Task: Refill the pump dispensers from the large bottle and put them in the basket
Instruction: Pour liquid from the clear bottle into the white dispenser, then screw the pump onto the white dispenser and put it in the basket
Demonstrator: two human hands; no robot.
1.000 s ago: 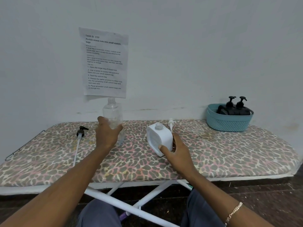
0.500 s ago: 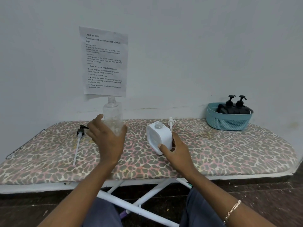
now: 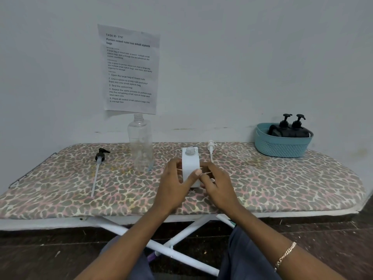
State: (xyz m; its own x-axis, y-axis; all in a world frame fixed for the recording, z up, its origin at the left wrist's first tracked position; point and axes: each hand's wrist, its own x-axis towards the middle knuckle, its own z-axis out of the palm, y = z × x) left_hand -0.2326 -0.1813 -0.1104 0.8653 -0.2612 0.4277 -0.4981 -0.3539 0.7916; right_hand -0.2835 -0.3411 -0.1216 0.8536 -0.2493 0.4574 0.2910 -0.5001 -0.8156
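Head view looks down on the worktop (image 3: 282,178), a leopard-print ironing board against a pale wall. Far out at 2 o'clock sits a teal basket (image 3: 282,147) holding two black dispensers (image 3: 290,131), pumps on, their lower bodies hidden by the rim. At 11 o'clock from centre a tall clear bottle (image 3: 141,144) stands upright and uncapped; I cannot tell whether any liquid is in it. Dead centre stands the white dispenser (image 3: 190,164), neck open, contents not visible. The left hand (image 3: 173,186) curls round its left side with the thumb across the front; the right hand (image 3: 218,186) grips its right side, fingers hidden behind. A white pump (image 3: 211,147) lies just beside it at 1 o'clock, and a black pump (image 3: 101,155) lies well apart at 9 o'clock.
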